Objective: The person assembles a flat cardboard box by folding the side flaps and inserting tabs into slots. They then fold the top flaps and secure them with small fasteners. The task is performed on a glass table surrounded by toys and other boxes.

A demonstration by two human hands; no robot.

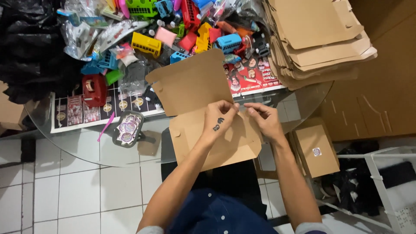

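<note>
At the near edge of the round glass table (78, 147), a flat brown cardboard box blank (203, 108) lies partly folded, one panel tilted up toward the toy pile and the lower panel hanging over the table's rim above the person's lap. The left hand (220, 119) rests on the lower panel, its fingers (229, 108) pinched together at the crease near the blank's right side. The right hand (265, 119) sits just beside it, fingers (253, 108) also drawn together in a pinch; whether they grip the cardboard edge or something small and clear between the two hands cannot be told.

Behind the blank, a heap of small plastic toy vehicles (190, 30) in yellow, red, blue and green covers the far part of the table, mixed with clear plastic bags. A stack of flat cardboard blanks (316, 39) stands to the right of the heap. To the left sit a red tape dispenser (94, 89), a pink stick (105, 125) and a dark tray of round stickers (128, 128). A black plastic bag (30, 47) fills the far left corner. On the floor to the right, a closed brown box (316, 149) bears one round sticker.
</note>
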